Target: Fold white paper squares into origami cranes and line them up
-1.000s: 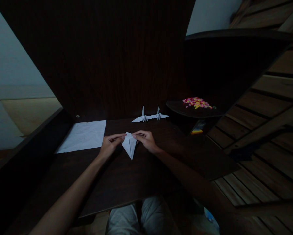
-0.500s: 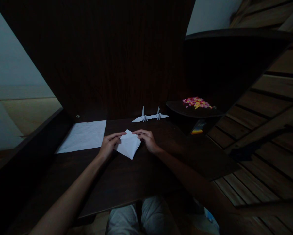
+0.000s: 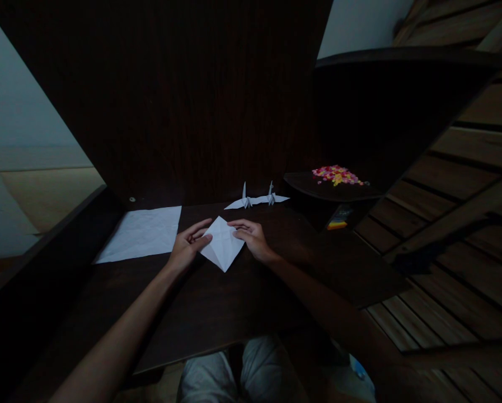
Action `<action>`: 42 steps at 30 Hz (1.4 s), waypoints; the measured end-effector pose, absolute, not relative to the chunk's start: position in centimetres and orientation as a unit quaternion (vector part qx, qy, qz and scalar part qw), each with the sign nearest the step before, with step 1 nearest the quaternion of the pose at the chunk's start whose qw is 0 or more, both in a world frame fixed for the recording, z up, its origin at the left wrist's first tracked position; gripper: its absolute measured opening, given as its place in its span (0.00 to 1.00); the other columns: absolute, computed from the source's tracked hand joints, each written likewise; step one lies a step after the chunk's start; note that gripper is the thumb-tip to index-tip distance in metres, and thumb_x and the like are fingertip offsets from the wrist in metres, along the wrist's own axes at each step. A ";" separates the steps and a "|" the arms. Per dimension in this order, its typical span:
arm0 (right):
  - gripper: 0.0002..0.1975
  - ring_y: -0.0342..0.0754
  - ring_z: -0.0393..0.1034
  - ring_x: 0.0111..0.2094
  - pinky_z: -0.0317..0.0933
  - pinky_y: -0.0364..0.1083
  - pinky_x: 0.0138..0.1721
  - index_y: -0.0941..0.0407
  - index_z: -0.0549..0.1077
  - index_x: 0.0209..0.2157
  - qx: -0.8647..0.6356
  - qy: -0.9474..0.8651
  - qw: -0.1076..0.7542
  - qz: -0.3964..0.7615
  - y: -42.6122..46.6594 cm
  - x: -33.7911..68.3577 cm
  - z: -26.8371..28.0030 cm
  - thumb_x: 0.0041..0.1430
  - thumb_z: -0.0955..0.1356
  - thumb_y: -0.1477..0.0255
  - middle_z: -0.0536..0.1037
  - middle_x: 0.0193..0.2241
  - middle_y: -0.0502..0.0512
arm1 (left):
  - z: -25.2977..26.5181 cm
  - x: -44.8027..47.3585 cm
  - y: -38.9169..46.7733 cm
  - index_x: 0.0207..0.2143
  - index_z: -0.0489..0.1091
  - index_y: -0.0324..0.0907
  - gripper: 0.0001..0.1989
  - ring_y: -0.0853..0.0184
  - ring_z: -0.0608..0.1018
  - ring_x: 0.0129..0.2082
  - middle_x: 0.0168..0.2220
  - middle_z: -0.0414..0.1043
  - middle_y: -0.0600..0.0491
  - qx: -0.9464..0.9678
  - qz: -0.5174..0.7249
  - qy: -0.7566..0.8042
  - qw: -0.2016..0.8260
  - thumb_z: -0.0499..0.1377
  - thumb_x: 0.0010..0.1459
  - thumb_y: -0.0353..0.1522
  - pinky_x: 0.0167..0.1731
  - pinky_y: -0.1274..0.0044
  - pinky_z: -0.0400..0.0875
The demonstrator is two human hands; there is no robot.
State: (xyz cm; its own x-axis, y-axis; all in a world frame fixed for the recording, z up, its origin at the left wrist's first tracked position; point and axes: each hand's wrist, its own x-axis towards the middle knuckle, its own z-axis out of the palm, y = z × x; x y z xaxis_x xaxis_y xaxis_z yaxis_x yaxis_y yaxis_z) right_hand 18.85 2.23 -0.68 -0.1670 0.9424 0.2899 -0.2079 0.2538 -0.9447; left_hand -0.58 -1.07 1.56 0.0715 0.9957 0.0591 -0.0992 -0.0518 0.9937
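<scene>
A small folded sheet of white paper, diamond-shaped with crease lines across it, is between my hands just over the dark desk. On its left edge my left hand pinches it, thumb on top and fingers behind. My right hand grips the right corner, with the fingertips along the upper right edge. Behind the hands stand two white folded paper cranes, wing to wing near the back panel. How many layers the folded paper has cannot be told.
Left of my hands lies a larger creased white sheet. A pile of pink, red and yellow small pieces sits on the corner shelf at right. Below that shelf is a small box with a yellow-orange band. A raised side board borders the desk's left.
The top part of the paper, folded down before, now lies flat as a full diamond. My left thumb has shifted onto its left edge; my right hand has barely moved.
</scene>
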 end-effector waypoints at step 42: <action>0.08 0.46 0.72 0.33 0.66 0.46 0.36 0.58 0.77 0.36 -0.425 -0.736 0.444 0.284 3.7 19.9 -2.3 0.53 0.68 0.77 0.79 0.38 0.57 | 0.0 -2.2 0.4 0.39 0.75 0.40 0.15 0.60 0.77 0.36 0.37 0.76 0.48 0.710 0.382 0.518 0.285 0.57 0.56 0.40 0.37 0.70 0.70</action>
